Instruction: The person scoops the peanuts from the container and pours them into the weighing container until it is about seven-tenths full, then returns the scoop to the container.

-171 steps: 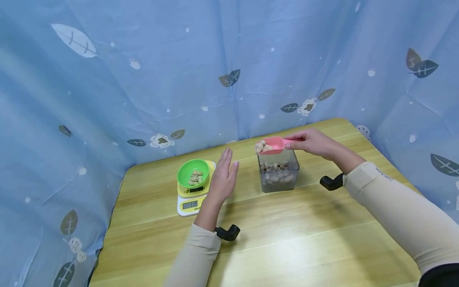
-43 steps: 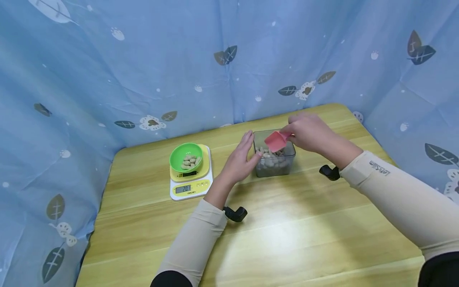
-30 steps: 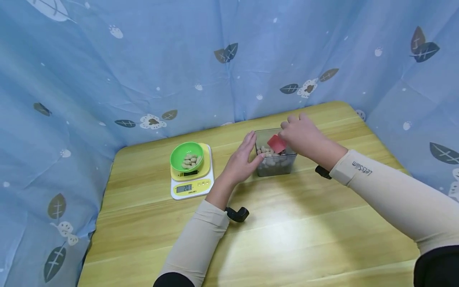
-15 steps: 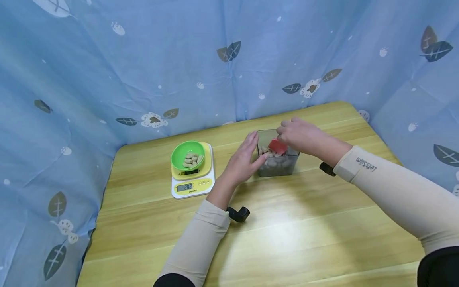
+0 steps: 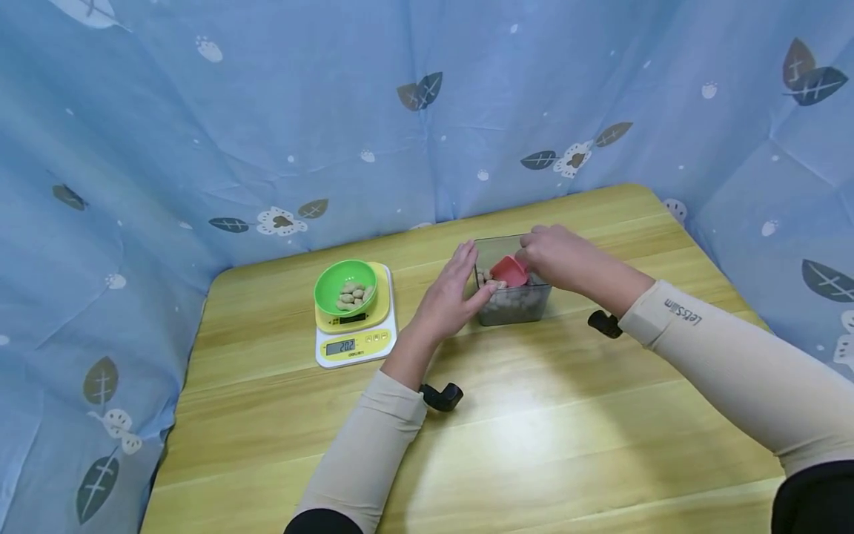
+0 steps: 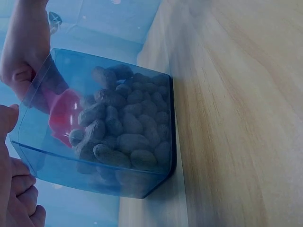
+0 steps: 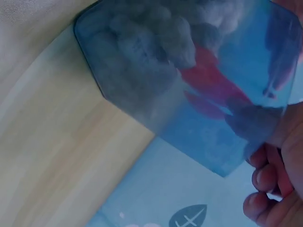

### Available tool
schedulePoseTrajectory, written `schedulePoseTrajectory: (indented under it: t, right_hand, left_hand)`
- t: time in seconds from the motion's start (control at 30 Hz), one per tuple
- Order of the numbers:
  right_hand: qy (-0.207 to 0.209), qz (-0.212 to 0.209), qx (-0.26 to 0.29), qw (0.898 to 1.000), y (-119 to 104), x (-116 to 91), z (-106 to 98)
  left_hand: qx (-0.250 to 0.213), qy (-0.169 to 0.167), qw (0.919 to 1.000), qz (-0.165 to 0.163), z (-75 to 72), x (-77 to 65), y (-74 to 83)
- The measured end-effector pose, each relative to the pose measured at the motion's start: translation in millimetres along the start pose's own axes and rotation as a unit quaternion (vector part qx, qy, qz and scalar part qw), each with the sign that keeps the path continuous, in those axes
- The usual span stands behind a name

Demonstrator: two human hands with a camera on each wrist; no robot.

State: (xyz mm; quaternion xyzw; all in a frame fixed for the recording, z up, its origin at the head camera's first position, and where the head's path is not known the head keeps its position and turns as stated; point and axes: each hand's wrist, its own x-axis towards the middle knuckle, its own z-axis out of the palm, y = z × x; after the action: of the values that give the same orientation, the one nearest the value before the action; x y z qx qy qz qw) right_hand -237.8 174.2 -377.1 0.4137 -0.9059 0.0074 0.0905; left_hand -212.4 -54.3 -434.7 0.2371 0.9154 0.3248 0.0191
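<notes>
My right hand grips a pink scoop by its handle and reaches over the far right rim of a clear grey plastic bin. Inside the bin, the scoop's bowl is down among unshelled peanuts. Some of the scoop shows through the wall in the right wrist view. My left hand rests against the bin's left side, fingers straight and thumb by the front rim. To its left, a green bowl with several peanuts sits on a yellow and white kitchen scale, whose display seems to read 20.2.
Everything stands on a wooden table towards its back edge. A blue patterned curtain hangs behind and at both sides. Black camera mounts stick out from the wrists.
Earlier the scoop held peanuts above the bin; since then the bowl's peanuts and the scale reading have increased. The left hand moved right to the bin, and the scoop went down into its peanuts.
</notes>
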Motion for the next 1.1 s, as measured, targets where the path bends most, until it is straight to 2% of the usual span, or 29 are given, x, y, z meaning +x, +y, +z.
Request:
schedulePoseTrajectory:
  t: [0.23,0.43,0.57,0.7,0.87,0.97,1.03,1.1]
  right_hand:
    - [-0.025,-0.003,0.071,0.997,5.6,-2.2,-15.0]
    - [-0.044,-0.002,0.104,0.994,5.3,-6.4,-22.6]
    - [-0.039,0.011,0.112,0.993,0.8,-4.8,-20.4]
    - [-0.054,0.028,0.139,0.988,4.7,-6.9,-18.1]
    - [-0.076,0.075,0.17,0.98,7.7,-9.6,-16.4]
    - [-0.057,0.088,0.128,0.986,3.6,-10.5,-13.7]
    - [-0.035,0.083,0.064,0.994,-0.5,-10.2,-11.6]
    - [-0.016,0.072,-0.014,0.997,-4.2,-8.7,-9.3]
  left_hand:
    - [0.003,0.0,1.0,0.002,1.7,0.3,-0.8]
    - [-0.004,-0.002,1.0,-0.007,2.7,0.1,-1.1]
    - [-0.012,0.001,0.9997,-0.019,2.4,0.7,-1.3]
    - [-0.012,0.004,0.9998,-0.015,2.8,1.6,-2.0]
    - [-0.009,0.002,0.9999,-0.007,2.8,1.4,-2.6]
    - [-0.004,-0.005,1.0,0.002,2.1,0.6,-3.4]
    - [-0.002,-0.006,0.9999,0.01,1.5,-0.2,-4.0]
    - [-0.001,-0.004,0.9999,0.016,0.9,-0.6,-4.4]
